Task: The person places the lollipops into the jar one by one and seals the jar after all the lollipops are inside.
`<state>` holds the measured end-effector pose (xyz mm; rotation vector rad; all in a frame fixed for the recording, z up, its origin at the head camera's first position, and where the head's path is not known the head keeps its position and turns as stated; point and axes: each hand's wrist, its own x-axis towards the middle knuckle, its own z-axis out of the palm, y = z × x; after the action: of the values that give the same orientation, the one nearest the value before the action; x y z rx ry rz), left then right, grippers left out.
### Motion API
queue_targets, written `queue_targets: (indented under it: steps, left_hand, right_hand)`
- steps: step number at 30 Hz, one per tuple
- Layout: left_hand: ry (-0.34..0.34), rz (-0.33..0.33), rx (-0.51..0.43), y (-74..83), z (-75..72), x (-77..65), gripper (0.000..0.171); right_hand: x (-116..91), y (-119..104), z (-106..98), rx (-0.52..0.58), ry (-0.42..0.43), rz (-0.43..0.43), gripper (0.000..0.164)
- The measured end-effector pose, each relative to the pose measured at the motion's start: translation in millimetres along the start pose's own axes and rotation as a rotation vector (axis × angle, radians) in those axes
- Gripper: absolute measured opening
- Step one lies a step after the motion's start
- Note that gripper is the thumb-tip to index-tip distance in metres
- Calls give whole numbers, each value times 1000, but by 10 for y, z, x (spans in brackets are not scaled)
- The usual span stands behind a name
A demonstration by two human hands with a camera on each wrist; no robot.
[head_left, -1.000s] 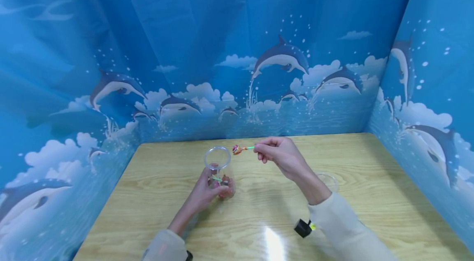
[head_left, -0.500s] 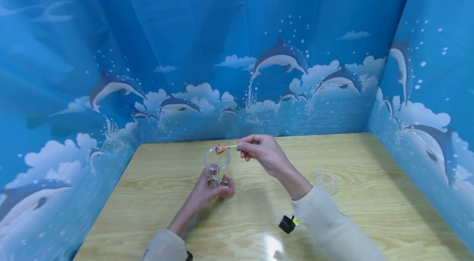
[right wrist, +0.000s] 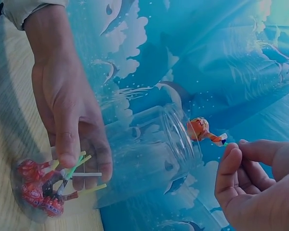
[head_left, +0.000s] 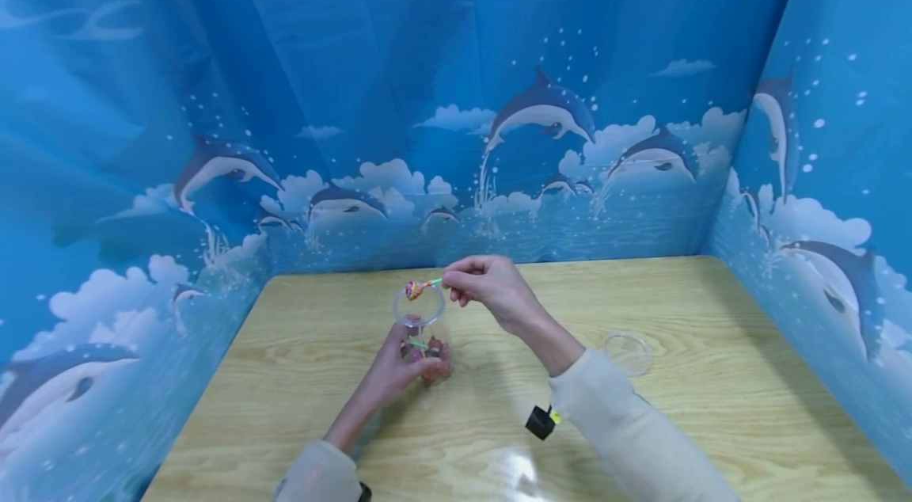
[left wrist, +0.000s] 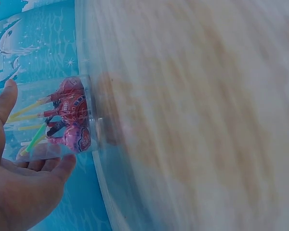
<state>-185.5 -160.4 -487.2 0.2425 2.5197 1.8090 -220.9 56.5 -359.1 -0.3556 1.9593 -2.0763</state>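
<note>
My left hand (head_left: 399, 363) holds a clear plastic jar (right wrist: 139, 149) upright on the table, thumb and fingers curled around its lower part. Inside the jar, several wrapped lollipops (left wrist: 72, 113) lie at the bottom, mostly red, with yellow, green and white sticks. By the tip of its green stick, my right hand (head_left: 492, 290) pinches an orange-wrapped lollipop (right wrist: 198, 129). Its candy end hangs right over the jar's open mouth (head_left: 419, 324). In the right wrist view the wrapper is at the rim; whether it touches the rim I cannot tell.
A round clear lid (head_left: 628, 353) lies on the wood-grain table (head_left: 285, 407), right of the jar. A small black device (head_left: 540, 423) hangs at the right sleeve. Blue dolphin-print curtains (head_left: 456, 90) enclose the table's back and sides.
My right hand has moved left with the orange lollipop, from beside the jar to over its mouth, and the candy end now tips slightly down. The left hand and jar stay put.
</note>
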Motion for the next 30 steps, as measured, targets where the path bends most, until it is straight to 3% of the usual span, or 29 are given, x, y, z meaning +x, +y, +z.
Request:
queue_targets:
  steps: [7, 10, 14, 17, 24, 30]
  left_hand:
    - [4, -23, -19, 22, 6, -15, 78]
    - [26, -22, -6, 119, 25, -55, 76]
    - [43, -36, 25, 127, 40, -54, 76]
    - [24, -35, 17, 39, 25, -19, 77]
    - [-23, 12, -39, 8, 14, -14, 75]
    - [0, -16, 6, 13, 3, -35, 77]
  right_hand:
    - [61, 7, 14, -81, -10, -23, 20]
    - [80, 4, 25, -126, -13, -39, 21]
    - [94, -7, 45, -182, -32, -69, 24]
    - [103, -18, 59, -203, -52, -86, 26]
    - [124, -33, 50, -205, -69, -111, 26]
    - [66, -77, -39, -236, -48, -98, 25]
